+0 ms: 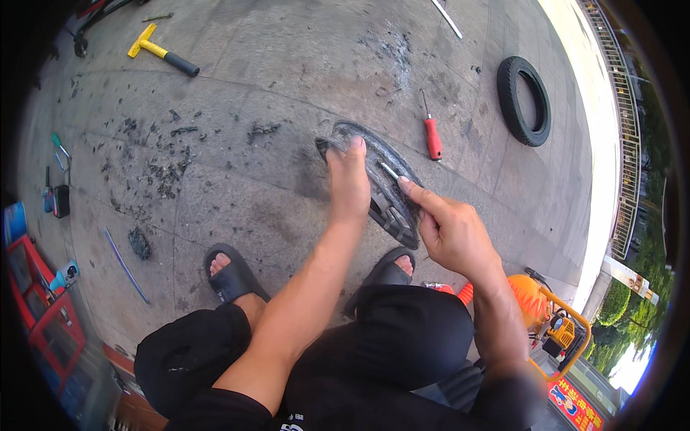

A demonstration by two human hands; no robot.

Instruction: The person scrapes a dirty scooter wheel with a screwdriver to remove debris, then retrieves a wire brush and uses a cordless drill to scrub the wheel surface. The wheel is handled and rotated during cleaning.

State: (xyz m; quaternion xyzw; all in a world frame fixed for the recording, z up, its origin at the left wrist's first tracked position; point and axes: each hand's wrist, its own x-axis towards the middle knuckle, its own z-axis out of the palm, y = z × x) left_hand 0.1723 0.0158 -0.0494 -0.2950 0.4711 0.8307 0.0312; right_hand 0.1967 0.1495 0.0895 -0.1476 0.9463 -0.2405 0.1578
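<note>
My left hand grips the edge of a worn black rubber tyre, its thumb pressed on the rubber. The tyre is squeezed into a long narrow shape, and its inner side shows. From the right, my right hand holds a thin metal tool with the index finger laid along it. The tip of the tool touches or hovers close over the tyre's inside; its handle is hidden in my fist. Beyond the tyre, a screwdriver-like tool with a red handle lies on the paving.
Another tyre lies at the upper right, a yellow hammer at the upper left. Dark rubber scraps litter the paving. An orange-framed air compressor stands at my right. Red-framed cases and a cordless tool are at the left.
</note>
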